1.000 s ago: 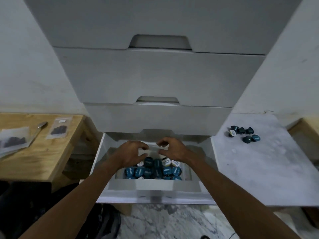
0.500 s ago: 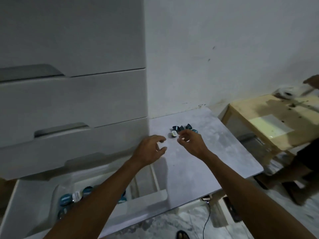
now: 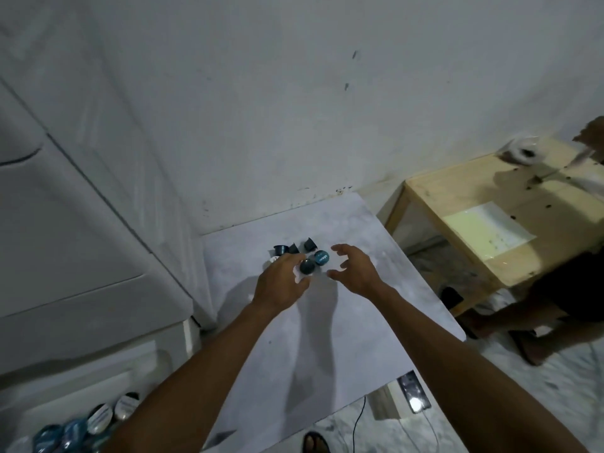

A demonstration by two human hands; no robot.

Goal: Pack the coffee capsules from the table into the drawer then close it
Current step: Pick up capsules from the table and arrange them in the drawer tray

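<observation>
Drawer [image 3: 157,361] stands pulled out at lower left, part of the white cabinet; packed capsules [image 3: 98,416] lie inside it, lids up, blue and white, count unclear since the forearm covers part. Table [image 3: 327,338] beside it carries the remaining capsules [image 3: 307,255] in one tight cluster near the back edge, five or six, some upright, some tipped. Judged light, rigid, smooth-walled, foil lids probably dentable; best pinched across the rim or scooped several together. Left hand [image 3: 281,284] hovers over the cluster's near side, fingers curled, perhaps touching one capsule. Right hand [image 3: 354,268] sits just beside the cluster, fingers spread, holding nothing.
</observation>
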